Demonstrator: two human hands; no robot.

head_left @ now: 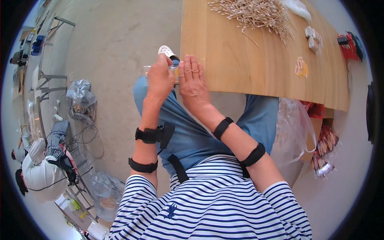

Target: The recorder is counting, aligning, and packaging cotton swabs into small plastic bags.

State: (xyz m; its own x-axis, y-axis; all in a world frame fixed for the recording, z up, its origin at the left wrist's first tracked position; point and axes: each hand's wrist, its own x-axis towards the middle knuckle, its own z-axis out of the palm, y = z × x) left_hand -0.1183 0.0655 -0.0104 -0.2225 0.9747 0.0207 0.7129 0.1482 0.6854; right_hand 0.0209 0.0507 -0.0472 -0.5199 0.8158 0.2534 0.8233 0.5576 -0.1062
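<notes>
My left hand (160, 78) is just off the left edge of the table, its fingers closed on a clear plastic packet (175, 72). Something yellowish shows inside the packet; my hands cover most of it. My right hand (193, 82) lies flat at the table's corner, fingers straight and side by side, over the packet's right part. A bit of clear film also sticks out to the left of my left hand.
On the wooden table (232, 60) are a heap of thin cotton swabs (260, 18), white bundles (314, 39) and small yellow and red cards (302, 67). Clear bags (81, 100) stand on the floor at left, near a seated person (44, 172). A plastic bag (294, 128) hangs at right.
</notes>
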